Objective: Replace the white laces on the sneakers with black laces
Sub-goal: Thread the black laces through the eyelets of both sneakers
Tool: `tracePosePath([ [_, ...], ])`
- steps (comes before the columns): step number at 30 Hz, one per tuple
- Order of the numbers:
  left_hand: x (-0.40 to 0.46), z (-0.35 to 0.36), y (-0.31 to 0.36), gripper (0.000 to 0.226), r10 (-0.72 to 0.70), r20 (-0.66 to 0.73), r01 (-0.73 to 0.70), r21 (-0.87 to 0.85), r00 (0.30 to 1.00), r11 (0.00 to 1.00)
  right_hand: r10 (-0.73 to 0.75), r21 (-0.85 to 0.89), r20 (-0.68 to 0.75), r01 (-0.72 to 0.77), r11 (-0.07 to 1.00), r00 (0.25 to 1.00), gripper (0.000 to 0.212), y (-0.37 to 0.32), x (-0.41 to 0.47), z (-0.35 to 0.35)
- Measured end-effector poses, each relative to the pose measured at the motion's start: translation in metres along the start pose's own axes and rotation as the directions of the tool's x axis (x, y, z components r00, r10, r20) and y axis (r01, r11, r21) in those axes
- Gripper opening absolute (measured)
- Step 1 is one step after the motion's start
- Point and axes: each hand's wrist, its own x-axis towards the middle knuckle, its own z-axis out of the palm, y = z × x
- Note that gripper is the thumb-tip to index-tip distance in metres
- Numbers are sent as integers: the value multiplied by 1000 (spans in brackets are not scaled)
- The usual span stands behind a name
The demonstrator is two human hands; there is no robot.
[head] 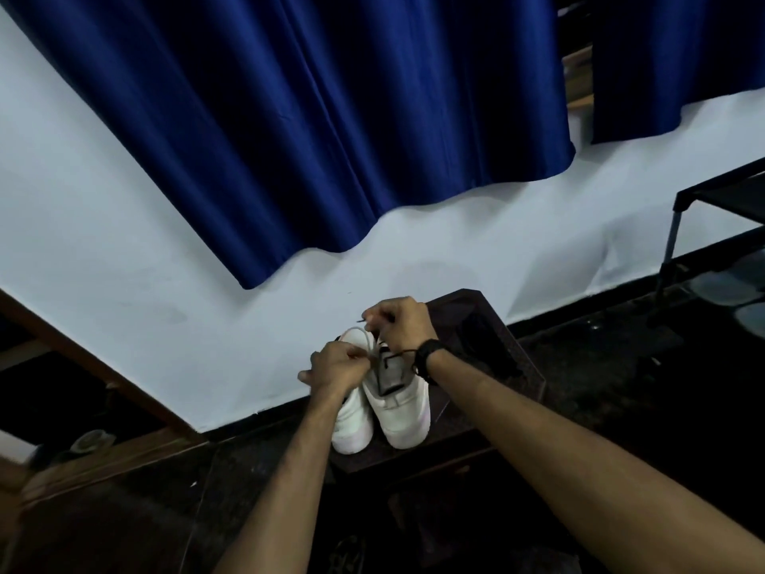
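Two white sneakers stand side by side on a dark stool (pixel 476 420), toes toward me. The left sneaker (pixel 352 420) has a white lace (pixel 364 335) looping up from its top. My left hand (pixel 337 366) sits over it with fingers curled, pinching that white lace. The right sneaker (pixel 403 412) carries a black lace (pixel 393 360) across its tongue. My right hand (pixel 399 321), with a black watch on the wrist, is raised above that shoe and pinches the end of the black lace.
A white wall (pixel 455 250) rises just behind the stool, with a blue curtain (pixel 310 118) hanging over it. A black metal rack (pixel 712 225) stands at the right. A wooden frame (pixel 103 374) runs along the left. The floor (pixel 600 366) is dark.
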Motion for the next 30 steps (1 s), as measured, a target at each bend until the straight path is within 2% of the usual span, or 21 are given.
tracePosePath([
  [3, 8, 11, 1, 21, 6, 27, -7, 40, 1000, 999, 65, -96, 17, -63, 993, 998, 19, 12, -2, 11],
  [7, 52, 26, -31, 30, -105, 185, 145, -219, 977, 965, 59, -276, -62, -74, 958, 996, 17, 31, -5, 3],
  [9, 69, 34, -45, 42, -99, 256, 182, -324, 962, 928, 69, -319, -97, -97, 943, 993, 18, 39, -4, 0],
  [13, 70, 33, -51, 52, -81, 296, 213, -448, 952, 868, 75, -329, -104, -106, 939, 992, 22, 49, -8, 1],
  [21, 88, 41, -66, 54, -110, 297, 242, -454, 949, 858, 112, -305, -112, -141, 942, 987, 21, 50, -9, 5],
  [27, 82, 36, -64, 56, -96, 334, 260, -491, 938, 832, 30, -483, -100, -75, 872, 995, 22, 46, -14, 24],
  [30, 74, 30, -57, 49, -105, 344, 280, -511, 933, 813, -9, -552, -117, -58, 832, 993, 27, 47, -15, 34],
])
